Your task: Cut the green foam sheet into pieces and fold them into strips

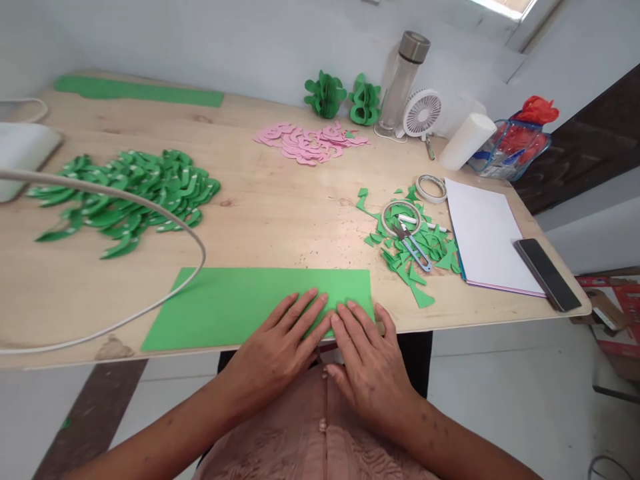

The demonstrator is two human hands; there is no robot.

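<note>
While the green paper [215, 305] lies along the counter's [265, 220] near edge, long axis sideways, the left hand [283, 340] and right hand [373, 357] press its right part, each grip flat, clasping nothing; most paper extends leftward, the left hand nearer.

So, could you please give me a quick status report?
Left hand and right hand: fingers resting on green sheet. Sheet flat along near edge of table. White cable crosses its left end in view.
</note>
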